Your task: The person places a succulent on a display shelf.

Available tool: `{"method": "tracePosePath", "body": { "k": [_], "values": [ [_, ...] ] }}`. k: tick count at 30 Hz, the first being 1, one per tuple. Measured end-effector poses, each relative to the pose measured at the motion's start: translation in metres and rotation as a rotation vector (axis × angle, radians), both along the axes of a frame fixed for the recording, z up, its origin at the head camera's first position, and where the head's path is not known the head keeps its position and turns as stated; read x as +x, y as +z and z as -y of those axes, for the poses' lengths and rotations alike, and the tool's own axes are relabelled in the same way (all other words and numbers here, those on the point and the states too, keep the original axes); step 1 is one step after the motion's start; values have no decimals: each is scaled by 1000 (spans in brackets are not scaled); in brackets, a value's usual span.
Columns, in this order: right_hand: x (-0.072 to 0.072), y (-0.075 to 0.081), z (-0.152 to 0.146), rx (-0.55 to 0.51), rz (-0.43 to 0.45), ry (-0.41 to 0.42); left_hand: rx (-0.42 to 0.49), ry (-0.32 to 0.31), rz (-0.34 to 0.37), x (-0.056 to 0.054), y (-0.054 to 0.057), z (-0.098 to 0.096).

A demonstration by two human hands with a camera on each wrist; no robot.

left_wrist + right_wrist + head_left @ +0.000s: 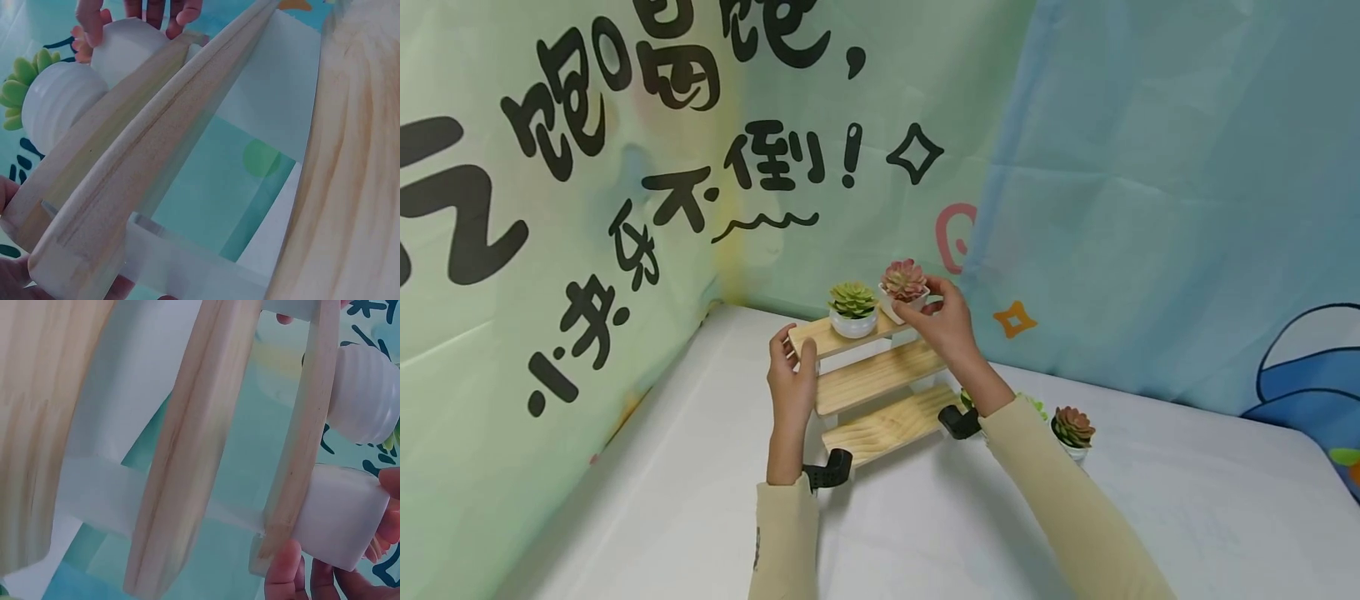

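Note:
A three-tier wooden shelf (880,377) with pale side supports stands at an angle on the table. My left hand (792,387) grips the left end of its top board, thumb in front and fingers behind. On that board sits a green succulent in a round ribbed white pot (853,323). Beside it, at the board's right end, is a pink succulent (904,280) in an angular white pot (340,515). My right hand (946,323) holds this angular pot between thumb and fingers, its base right at the board in the right wrist view.
On the table right of the shelf stands a reddish succulent (1073,428) in a white pot. More green leaves (1037,406) show partly behind my right forearm. The white table (700,500) meets printed cloth walls (1150,208) at the back and left.

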State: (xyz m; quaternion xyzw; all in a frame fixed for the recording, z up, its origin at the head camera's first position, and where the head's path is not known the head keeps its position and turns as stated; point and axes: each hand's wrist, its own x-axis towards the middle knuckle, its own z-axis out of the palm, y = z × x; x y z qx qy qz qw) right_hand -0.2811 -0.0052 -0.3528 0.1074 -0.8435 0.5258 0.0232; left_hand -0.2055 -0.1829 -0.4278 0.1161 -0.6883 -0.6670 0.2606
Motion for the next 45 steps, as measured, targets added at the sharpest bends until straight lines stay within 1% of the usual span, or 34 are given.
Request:
{"method": "tracePosePath", "body": {
  "k": [6,14,20,24,28,35,40,45],
  "values": [
    [1,0,-7,40,-5,40,-5,5,2,1,-1,-3],
    [8,2,-14,10,48,43,-24,17,0,2,-1,-3],
    [18,12,-31,-14,42,43,-16,3,8,2,0,-3],
    [29,16,-55,-38,1,23,-7,-6,18,3,-1,-5],
    [39,19,-79,-51,-59,0,-11,5,24,4,0,-6],
    [53,24,-109,-54,-165,-68,-12,5,31,5,1,-5],
    [58,26,-122,-55,-206,-91,-15,8,39,6,1,-6],
    [68,23,-137,-62,-212,-121,-14,5,49,7,2,-7]
  ]
}}
